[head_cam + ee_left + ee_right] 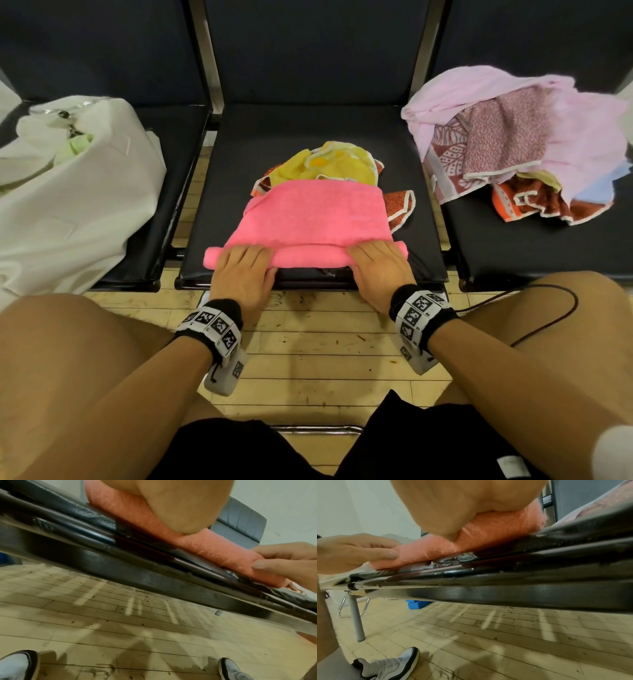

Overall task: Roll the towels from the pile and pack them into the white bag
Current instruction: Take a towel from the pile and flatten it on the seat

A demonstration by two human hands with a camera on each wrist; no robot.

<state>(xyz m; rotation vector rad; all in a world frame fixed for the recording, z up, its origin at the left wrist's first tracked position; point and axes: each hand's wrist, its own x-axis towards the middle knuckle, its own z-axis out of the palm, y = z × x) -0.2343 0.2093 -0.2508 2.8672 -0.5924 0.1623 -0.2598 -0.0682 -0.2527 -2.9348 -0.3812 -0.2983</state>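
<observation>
On mid seat (239, 144), pink towel (315, 212) half-rolled, both hands gripping roll

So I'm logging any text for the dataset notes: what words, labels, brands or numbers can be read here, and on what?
No readable words or numbers in any view.
Black-and-white square marker patterns on the black wristbands: codes, not text.
Small white label on the black shorts: too blurred to read.
White fabric bag, pink terry towel, white sneakers: no print visible.

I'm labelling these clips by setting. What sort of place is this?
Probably a waiting area or hall, not a home: a row of joined black padded seats on a metal frame, and a worn wooden floor.
</observation>
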